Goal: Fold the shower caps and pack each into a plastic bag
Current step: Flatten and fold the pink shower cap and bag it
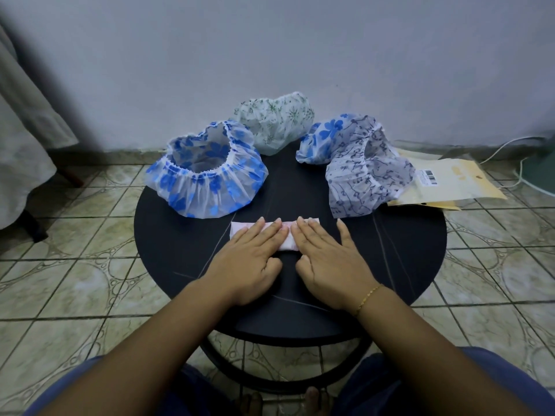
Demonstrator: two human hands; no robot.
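In the head view, a person is sitting at a round dark table (414,235) and pressing both hands flat on a folded pink-and-white shower cap (286,240). The left hand (252,253) is lying palm down with its fingers stretched out and slightly spread over the left half of the folded strip; it is not gripping anything. The right hand (330,256) is lying the same way just beside it, fingers extended and open, covering the right half, with the thumb splayed toward the right. A thin gold bracelet (368,298) is showing on the right wrist.

Beyond the left hand's fingertips, a blue-flowered shower cap (207,175) is sitting open side up. Farther ahead of both hands, a green-patterned shower cap (274,121) is resting at the far edge of the table. Beyond and to the right of the right hand, a grey-patterned shower cap (365,172) is lying against a second blue-flowered cap (326,136). Farther right, plastic bags (447,183) with a barcode label are sticking out from under the grey-patterned one, overhanging the table's rim above the tiled floor (75,280).
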